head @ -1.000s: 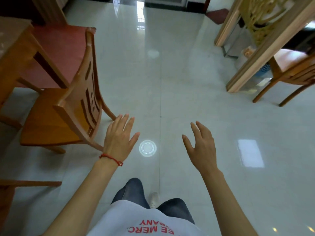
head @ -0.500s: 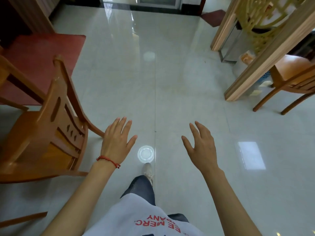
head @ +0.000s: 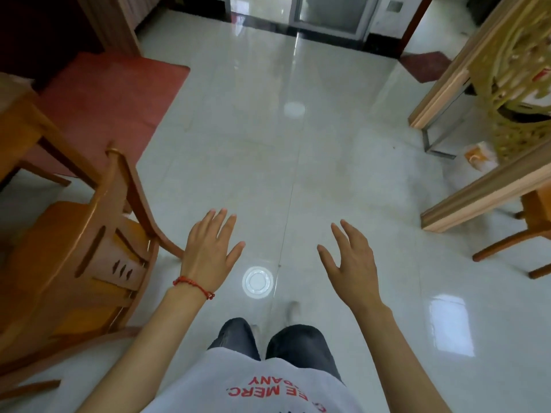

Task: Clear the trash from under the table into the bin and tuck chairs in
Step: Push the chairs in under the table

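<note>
Both hands (head: 210,251) (head: 351,263) outstretched, fingers spread.

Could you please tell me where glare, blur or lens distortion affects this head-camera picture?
Head view: glare on the glossy pale tiled floor, a round ring reflection between the open left hand and open right hand, a rectangular one at right; wide-angle bending of the orange wooden chair; soft blur at the carved yellow screen.
</note>
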`<state>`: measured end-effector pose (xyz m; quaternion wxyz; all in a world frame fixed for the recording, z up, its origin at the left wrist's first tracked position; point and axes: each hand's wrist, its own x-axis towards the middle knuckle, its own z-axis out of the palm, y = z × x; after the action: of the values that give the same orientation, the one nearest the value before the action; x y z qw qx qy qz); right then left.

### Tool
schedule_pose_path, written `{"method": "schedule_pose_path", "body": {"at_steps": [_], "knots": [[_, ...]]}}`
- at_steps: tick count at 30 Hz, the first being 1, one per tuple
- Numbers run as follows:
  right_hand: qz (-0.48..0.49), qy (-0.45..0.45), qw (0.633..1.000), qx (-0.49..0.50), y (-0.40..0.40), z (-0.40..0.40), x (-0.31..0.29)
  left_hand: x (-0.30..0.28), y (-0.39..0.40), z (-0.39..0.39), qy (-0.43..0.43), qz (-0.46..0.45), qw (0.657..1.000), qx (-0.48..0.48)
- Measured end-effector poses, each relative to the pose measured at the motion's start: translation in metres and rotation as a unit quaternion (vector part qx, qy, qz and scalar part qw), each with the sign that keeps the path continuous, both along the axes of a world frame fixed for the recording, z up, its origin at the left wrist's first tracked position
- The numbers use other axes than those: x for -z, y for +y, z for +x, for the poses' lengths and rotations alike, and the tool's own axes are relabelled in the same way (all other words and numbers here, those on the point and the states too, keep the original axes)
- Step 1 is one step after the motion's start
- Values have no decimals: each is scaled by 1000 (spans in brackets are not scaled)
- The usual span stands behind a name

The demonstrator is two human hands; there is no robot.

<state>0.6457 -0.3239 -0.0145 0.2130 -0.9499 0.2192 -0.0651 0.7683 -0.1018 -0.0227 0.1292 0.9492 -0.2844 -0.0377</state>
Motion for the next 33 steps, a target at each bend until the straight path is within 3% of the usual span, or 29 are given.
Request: {"method": "schedule_pose_path", "body": {"at_steps": [6, 11, 17, 26, 33], "knots": [[10, -10, 993, -117, -15, 86, -5, 1, 4, 20, 10, 21, 993, -118], [-1, -9, 958, -287, -14, 166, -13, -3, -1, 25, 22, 13, 965, -261], [-20, -22, 886, -463, -8, 234, -19, -16, -15, 8, 12, 16, 900, -436], [-46, -39, 762, -645, 47, 252, -21, -30, -14, -61, 18, 19, 764, -645], [-54, -60, 722, -687, 95, 245, -26, -29, 4, -86, 9, 5, 716, -698]]}}
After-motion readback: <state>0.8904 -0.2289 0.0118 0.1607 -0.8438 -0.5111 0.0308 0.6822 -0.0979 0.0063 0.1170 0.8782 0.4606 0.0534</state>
